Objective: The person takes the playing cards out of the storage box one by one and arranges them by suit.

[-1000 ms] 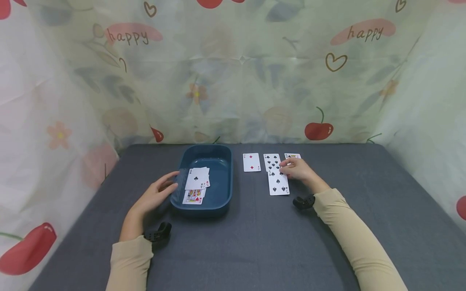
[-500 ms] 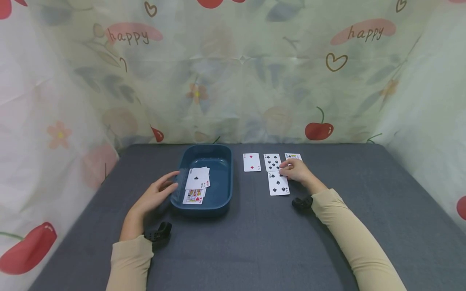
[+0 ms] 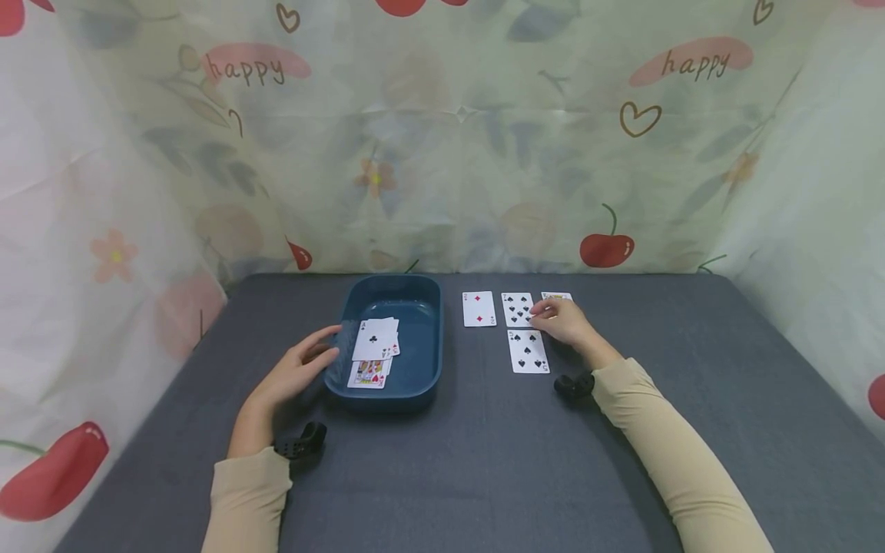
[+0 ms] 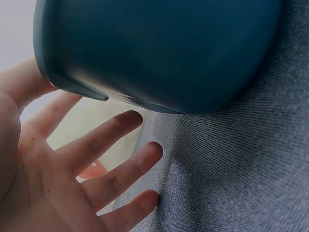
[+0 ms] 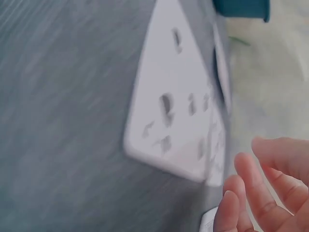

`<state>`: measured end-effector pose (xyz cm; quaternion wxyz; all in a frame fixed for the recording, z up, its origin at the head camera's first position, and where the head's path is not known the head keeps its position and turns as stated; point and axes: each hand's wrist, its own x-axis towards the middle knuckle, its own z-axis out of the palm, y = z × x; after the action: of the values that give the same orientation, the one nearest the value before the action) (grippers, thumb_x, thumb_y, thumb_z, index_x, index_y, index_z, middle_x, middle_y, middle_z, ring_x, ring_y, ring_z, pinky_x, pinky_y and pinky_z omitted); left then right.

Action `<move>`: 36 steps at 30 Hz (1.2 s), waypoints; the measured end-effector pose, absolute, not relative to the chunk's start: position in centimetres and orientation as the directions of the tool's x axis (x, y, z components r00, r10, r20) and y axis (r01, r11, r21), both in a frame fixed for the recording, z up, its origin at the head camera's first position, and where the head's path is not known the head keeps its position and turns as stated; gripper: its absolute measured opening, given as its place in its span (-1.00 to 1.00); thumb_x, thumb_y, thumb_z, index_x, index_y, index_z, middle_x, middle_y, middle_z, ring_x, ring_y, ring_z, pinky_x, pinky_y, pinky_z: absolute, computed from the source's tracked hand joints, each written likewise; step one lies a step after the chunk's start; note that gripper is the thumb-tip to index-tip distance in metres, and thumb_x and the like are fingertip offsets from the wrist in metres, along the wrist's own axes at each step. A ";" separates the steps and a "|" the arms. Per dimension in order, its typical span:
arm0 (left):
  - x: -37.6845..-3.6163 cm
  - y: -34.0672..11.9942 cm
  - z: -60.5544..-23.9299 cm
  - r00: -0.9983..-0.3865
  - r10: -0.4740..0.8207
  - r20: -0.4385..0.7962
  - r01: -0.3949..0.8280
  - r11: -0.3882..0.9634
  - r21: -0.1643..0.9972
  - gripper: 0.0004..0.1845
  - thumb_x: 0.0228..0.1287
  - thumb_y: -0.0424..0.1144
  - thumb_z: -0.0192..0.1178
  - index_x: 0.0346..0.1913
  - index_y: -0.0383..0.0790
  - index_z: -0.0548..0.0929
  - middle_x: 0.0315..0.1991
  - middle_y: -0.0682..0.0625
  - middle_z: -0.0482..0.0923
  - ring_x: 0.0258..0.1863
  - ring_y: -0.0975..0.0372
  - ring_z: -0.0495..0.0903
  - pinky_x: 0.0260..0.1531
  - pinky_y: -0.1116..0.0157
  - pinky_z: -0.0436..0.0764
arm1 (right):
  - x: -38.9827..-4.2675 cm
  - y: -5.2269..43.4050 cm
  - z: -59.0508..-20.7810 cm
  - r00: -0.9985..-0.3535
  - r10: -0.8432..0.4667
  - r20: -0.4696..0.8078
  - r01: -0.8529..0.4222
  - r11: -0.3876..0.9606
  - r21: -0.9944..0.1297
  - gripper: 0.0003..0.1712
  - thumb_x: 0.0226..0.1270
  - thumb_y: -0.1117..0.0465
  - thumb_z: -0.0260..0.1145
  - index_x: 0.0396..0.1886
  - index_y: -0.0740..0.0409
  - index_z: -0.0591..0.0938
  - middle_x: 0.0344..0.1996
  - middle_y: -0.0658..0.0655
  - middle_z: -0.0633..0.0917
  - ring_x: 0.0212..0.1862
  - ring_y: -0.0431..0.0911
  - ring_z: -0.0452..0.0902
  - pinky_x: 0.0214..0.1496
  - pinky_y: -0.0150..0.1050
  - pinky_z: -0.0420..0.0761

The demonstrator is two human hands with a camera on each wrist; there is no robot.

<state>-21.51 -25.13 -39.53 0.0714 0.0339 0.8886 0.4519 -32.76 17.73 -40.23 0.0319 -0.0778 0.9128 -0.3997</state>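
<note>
My right hand (image 3: 558, 319) hovers over the cards, holding nothing. Its fingertips overlap the right edge of a spade card (image 3: 515, 306) with several pips in the head view. Just in front of that lies a five of spades (image 3: 528, 353); in the right wrist view a large blurred spade card (image 5: 169, 96) lies beside the fingers. A face card (image 3: 556, 296) is mostly hidden behind this hand. My left hand (image 3: 293, 369) rests with thumb and index fingertips right at the left rim of a blue bin (image 3: 434, 361), other fingers spread below it in the left wrist view.
Inside the bin lie an ace of clubs (image 3: 373, 338) and, partly beneath it, a red-suited king (image 3: 369, 375). A two of diamonds (image 3: 478, 309) sits right of the bin. Behind the grey-covered table (image 3: 442, 476) hangs a patterned curtain (image 3: 456, 184).
The five of spades has slid slightly toward me, leaving a thin gap to the spade card behind it. My right hand has shifted slightly; my left hand stays put.
</note>
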 end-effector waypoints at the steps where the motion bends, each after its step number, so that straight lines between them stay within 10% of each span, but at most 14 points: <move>1: -21.5 -25.2 -39.6 -0.988 0.123 -0.098 -0.007 0.589 0.808 -0.40 0.40 0.04 -0.05 0.43 0.03 0.12 0.43 -0.27 0.08 0.39 -0.17 0.15 0.28 -0.19 0.21 | -32.7 17.5 -40.0 -0.985 -0.174 0.006 -0.123 0.669 -0.733 -0.73 0.21 0.27 0.24 -0.14 0.35 0.57 -0.18 0.35 0.65 -0.15 0.04 0.58 -0.28 -0.39 0.48; 36: -21.8 -25.4 -39.7 -0.985 0.134 -0.110 -0.012 0.576 0.818 -0.41 0.41 0.02 -0.06 0.43 0.02 0.12 0.43 -0.26 0.08 0.39 -0.16 0.15 0.29 -0.19 0.20 | -31.7 -3.4 -33.4 -0.829 -0.560 0.006 -0.358 0.520 -0.775 -0.74 0.23 0.21 0.29 -0.12 0.22 0.61 -0.17 0.21 0.71 -0.17 -0.05 0.62 -0.26 -0.42 0.54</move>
<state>-21.84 -25.40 -39.73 0.0799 0.0345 0.8840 0.4593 -31.72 -3.39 -33.43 0.1229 -0.2657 0.8632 -0.4113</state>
